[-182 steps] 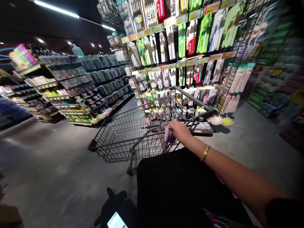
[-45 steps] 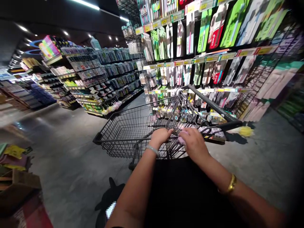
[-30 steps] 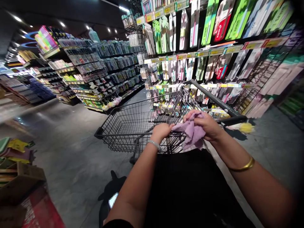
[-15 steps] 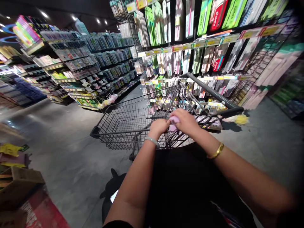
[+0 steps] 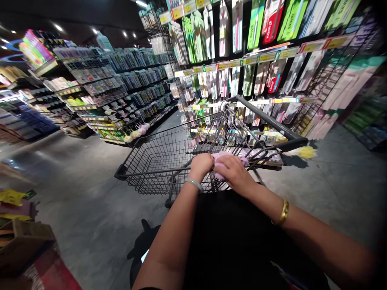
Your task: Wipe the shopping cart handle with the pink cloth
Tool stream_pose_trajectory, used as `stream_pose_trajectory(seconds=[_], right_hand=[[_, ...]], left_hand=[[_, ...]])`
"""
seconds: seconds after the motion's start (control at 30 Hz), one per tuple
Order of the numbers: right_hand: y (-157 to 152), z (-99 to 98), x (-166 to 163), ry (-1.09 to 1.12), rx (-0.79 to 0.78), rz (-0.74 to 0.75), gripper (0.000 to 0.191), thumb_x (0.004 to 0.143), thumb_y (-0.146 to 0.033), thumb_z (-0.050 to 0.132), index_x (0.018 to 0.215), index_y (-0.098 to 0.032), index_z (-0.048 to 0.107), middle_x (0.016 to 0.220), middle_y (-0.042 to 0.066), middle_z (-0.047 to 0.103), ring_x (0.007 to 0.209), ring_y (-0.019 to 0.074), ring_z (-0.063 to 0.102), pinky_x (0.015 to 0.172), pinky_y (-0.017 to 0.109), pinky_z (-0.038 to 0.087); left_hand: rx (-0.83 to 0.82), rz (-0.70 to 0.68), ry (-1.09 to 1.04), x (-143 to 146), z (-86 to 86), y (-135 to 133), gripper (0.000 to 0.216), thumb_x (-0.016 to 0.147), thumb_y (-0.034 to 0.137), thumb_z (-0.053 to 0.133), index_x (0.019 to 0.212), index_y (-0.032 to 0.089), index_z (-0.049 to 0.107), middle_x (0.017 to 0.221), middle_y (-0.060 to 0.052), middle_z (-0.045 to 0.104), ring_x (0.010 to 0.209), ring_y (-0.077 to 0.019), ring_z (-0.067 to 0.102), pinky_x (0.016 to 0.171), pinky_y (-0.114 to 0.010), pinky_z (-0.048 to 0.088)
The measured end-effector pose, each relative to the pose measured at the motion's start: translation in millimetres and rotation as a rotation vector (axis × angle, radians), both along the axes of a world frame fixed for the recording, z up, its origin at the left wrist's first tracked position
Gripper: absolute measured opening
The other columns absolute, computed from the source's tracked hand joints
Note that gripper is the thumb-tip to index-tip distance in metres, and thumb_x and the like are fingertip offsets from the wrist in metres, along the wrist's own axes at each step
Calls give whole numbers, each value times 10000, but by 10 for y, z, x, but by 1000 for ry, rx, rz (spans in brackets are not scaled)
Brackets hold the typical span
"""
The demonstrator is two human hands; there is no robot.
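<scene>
A black wire shopping cart stands in front of me with nothing visible in its basket. My left hand, with a pale bangle on the wrist, is closed over the cart's near rim and touches a lilac cloth. My right hand, with a gold bangle, is closed on that cloth and presses it against the rim. The cart's dark handle bar runs off to the right beyond both hands.
A wire display rack hung with packaged goods stands close behind the cart on the right. Long shelf aisles fill the left background. Cardboard boxes sit at the lower left on the grey concrete floor. A yellow fluffy item lies by the rack's foot.
One second ago my right hand held the lilac cloth lifted and unfolded above the rim. Since then it has come down and now presses the bunched cloth on the cart's rim beside my left hand.
</scene>
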State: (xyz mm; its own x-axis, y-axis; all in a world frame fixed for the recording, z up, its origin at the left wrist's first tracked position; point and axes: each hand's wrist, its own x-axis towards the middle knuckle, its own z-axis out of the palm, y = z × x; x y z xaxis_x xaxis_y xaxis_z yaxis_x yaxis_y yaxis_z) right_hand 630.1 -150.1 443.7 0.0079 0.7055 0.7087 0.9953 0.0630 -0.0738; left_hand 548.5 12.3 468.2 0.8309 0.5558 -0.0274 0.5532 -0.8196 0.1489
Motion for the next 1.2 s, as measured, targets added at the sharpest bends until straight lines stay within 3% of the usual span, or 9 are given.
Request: stream_pose_trajectory(seconds=[0.1, 0.23, 0.43, 0.57, 0.67, 0.83, 1.0, 1.07, 1.2], right_hand=[[-129, -8, 17, -100, -7, -57, 207, 920, -146, 547, 1054, -249, 666, 1194, 94, 621, 1157, 272, 477, 953, 438, 399], [-177, 23, 46, 12, 3, -217, 211, 871, -93, 565, 988, -224, 681, 1169, 108, 616, 1097, 269, 485, 918, 426, 404], [-124, -50, -242, 8, 73, -74, 220, 874, -83, 541, 970, -226, 679, 1091, 72, 637, 1067, 232, 500, 948, 396, 396], [-335, -140, -174, -88, 59, -334, 397, 860, -102, 582, 1239, -212, 626, 1119, 102, 630, 1053, 260, 486, 965, 426, 353], [-430, -170, -140, -133, 0, -435, 427, 854, -102, 578, 1268, -197, 615, 1101, 111, 634, 1013, 266, 478, 924, 428, 339], [-515, 121, -22, -26, -23, -377, 245, 813, -88, 566, 969, -224, 695, 947, 80, 625, 914, 249, 477, 803, 396, 342], [-763, 447, 260, 8, 155, -514, 317, 783, -104, 547, 1033, -237, 688, 1024, 97, 597, 956, 286, 478, 838, 434, 352], [-800, 409, 285, -31, 157, -493, 313, 805, -109, 539, 1050, -237, 687, 1031, 101, 602, 984, 295, 480, 890, 464, 350], [-788, 290, 279, -131, 12, -265, 289, 865, -105, 511, 1022, -264, 692, 998, 69, 624, 997, 260, 498, 938, 446, 365]], left_hand=[[88, -36, -50, -119, -11, -49, 630, 1023, 493, 179, 950, 193, 727, 945, -90, 741, 892, -218, 682, 745, -286, 468], [142, -133, -44, -280, -40, -96, 740, 1007, 594, 126, 875, 188, 730, 823, -89, 727, 814, -216, 681, 714, -286, 451], [257, -6, -44, -267, -110, -152, 608, 1024, 413, 235, 862, 150, 758, 825, -129, 727, 810, -235, 684, 685, -306, 442], [294, 26, -71, -238, -144, -188, 626, 1026, 399, 215, 864, 148, 766, 801, -129, 723, 795, -245, 685, 676, -315, 442], [302, 42, -75, -225, -158, -204, 614, 1023, 381, 224, 866, 141, 767, 805, -139, 723, 803, -248, 685, 677, -316, 440], [289, 40, -72, -216, -158, -200, 603, 1020, 373, 225, 855, 162, 765, 808, -129, 722, 798, -242, 682, 677, -311, 437], [283, 37, -69, -232, -165, -183, 611, 1021, 382, 212, 864, 171, 763, 803, -121, 717, 810, -246, 679, 681, -314, 434], [287, 45, -71, -236, -165, -180, 607, 1022, 379, 213, 868, 170, 762, 806, -122, 716, 815, -246, 677, 686, -315, 433], [284, 44, -70, -243, -152, -180, 598, 1023, 365, 214, 849, 172, 753, 800, -117, 714, 803, -232, 672, 677, -306, 424]])
